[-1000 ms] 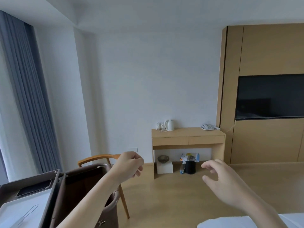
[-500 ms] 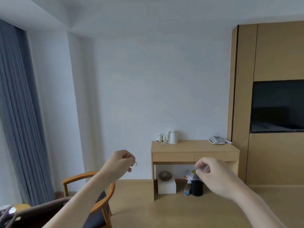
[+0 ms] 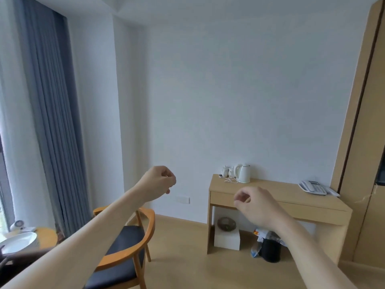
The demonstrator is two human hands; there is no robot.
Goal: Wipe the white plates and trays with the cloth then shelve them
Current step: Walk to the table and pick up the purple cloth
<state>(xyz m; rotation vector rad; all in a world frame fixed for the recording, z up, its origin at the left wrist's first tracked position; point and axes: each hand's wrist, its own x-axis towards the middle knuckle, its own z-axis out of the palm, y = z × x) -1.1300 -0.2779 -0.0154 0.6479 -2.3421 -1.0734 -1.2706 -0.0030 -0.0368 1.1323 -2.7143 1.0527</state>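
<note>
White plates (image 3: 17, 244) are sitting in what looks like a stack on the round bench (image 3: 46, 236), half cut off at the lower left edge of the frame. Both hands are hanging in mid-frame, well apart from the plates and touching nothing. The left hand (image 3: 159, 182) is curling into a loose fist with the thumb against the fingertips. The right hand (image 3: 256, 205) is bending its fingers in toward the thumb, and I am seeing nothing held in either. No cloth or tray is showing.

Below the left forearm a wooden chair (image 3: 129, 253) is standing near the round bench. Further back, at right, a long bench (image 3: 281, 197) against the wall is carrying a kettle (image 3: 243, 173) and a telephone (image 3: 312, 187).

To my eye the wiping is not yet starting. The next move is calling for a turn down and left, finding the cloth, then taking up the top plate.
</note>
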